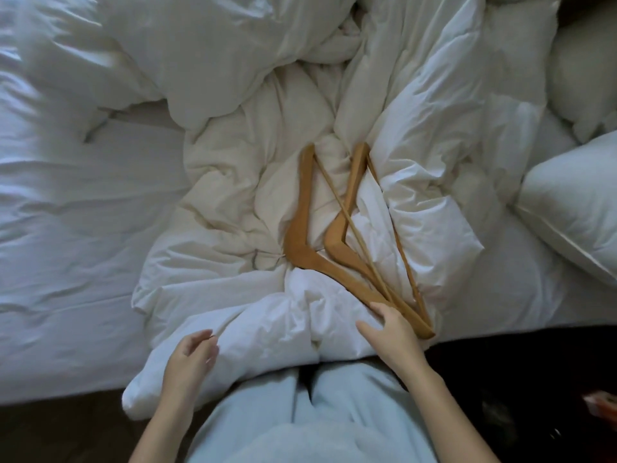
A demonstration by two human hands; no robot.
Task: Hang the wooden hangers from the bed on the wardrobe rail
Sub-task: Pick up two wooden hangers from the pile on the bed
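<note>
Two wooden hangers lie overlapped on the rumpled white duvet (233, 208) in the middle of the bed. The left hanger (300, 215) and the right hanger (347, 208) point away from me, and their near ends cross close to the bed's front edge. My right hand (390, 332) rests on those near ends, fingers spread and touching the wood, with no closed grip. My left hand (192, 354) hovers over the duvet's front edge, fingers loosely curled and holding nothing. The hangers' hooks are hard to make out. No wardrobe rail is in view.
A flat white sheet (66, 228) covers the left of the bed. Two white pillows (574, 208) sit at the right. Dark floor (521, 379) lies at the lower right, with something orange (601, 404) at the edge. My pale blue clothing (317, 412) fills the bottom.
</note>
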